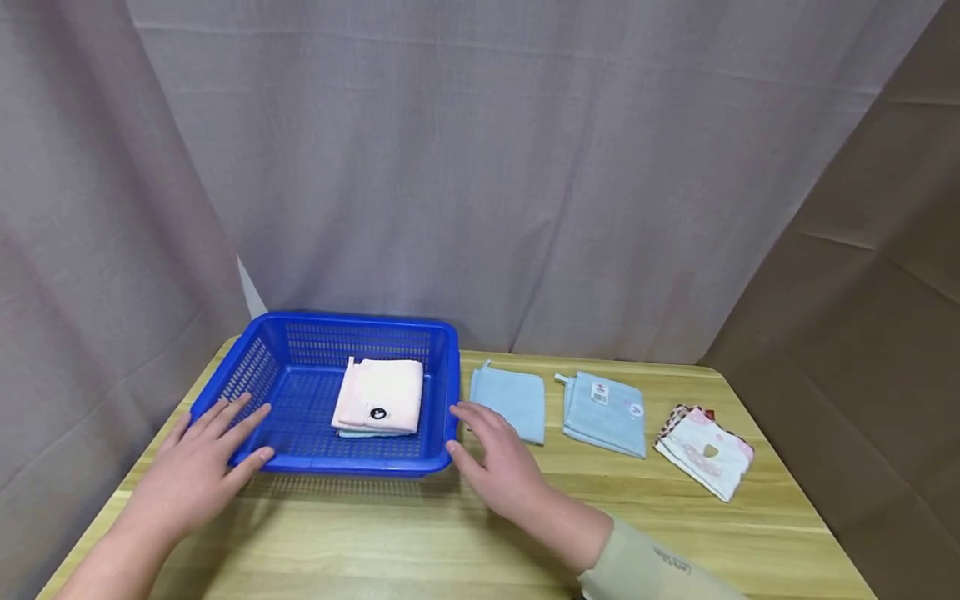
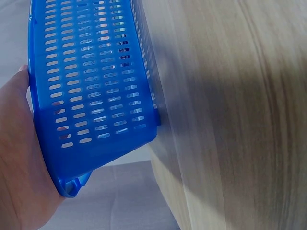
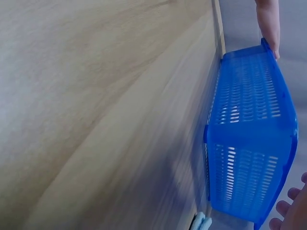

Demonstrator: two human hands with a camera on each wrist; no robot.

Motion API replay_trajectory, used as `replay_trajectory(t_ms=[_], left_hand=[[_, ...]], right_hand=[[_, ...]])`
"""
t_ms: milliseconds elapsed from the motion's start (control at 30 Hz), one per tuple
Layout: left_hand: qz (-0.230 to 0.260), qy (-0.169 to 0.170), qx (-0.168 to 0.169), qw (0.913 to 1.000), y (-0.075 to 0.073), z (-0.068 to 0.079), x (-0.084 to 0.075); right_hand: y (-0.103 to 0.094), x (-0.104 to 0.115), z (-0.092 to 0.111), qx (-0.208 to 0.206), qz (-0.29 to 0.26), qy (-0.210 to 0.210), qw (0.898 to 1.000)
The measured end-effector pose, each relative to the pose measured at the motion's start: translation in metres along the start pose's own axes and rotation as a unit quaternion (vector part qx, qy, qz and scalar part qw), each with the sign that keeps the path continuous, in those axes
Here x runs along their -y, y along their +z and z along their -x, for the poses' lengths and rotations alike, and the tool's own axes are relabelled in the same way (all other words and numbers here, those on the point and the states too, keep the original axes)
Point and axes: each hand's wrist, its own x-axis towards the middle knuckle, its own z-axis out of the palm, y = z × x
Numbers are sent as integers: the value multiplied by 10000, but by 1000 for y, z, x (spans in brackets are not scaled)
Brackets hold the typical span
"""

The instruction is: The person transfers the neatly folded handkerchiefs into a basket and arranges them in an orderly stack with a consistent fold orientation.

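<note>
A blue plastic basket [image 1: 360, 464] with slotted walls stands on the left of the table. Inside it, toward the right, lies a folded pale pink cloth [image 1: 386, 392] with a black round mark, a light-coloured cloth edge showing beneath. My left hand [image 1: 197, 471] rests spread over the basket's front left corner, fingers reaching past the rim; in the left wrist view, that hand [image 2: 21, 158] lies along the rim. Beside the right wall is my right hand [image 1: 501, 462], fingers extended, fingertips close to the rim. The right wrist view catches only its fingertips [image 3: 283, 208] alongside the basket.
Right of the basket lie a folded light blue cloth [image 1: 517, 400], partly behind my right hand, another blue cloth [image 1: 607, 425] with a label, and a white and pink patterned cloth [image 1: 708, 454]. Grey curtain [image 1: 480, 167] hangs behind the wooden table [image 1: 360, 542]; a brown panel [image 1: 862, 333] borders the right.
</note>
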Motion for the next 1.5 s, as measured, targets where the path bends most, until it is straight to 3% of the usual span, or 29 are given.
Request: replay_trajectory(t_ms=[633, 900, 1200, 1500], left_hand=[[-2, -46, 34, 10000, 2, -1, 2], [-20, -112, 126, 9999, 1, -1, 1], [-40, -41, 10, 10000, 2, -1, 1], [-43, -5, -71, 10000, 1, 0, 1]], right_hand=[[-7, -21, 7, 1, 161, 447, 9989], [-8, -30, 7, -184, 153, 490, 9985], [-16, -36, 6, -105, 203, 1164, 9929], [-20, -52, 2, -50, 344, 1450, 9888]])
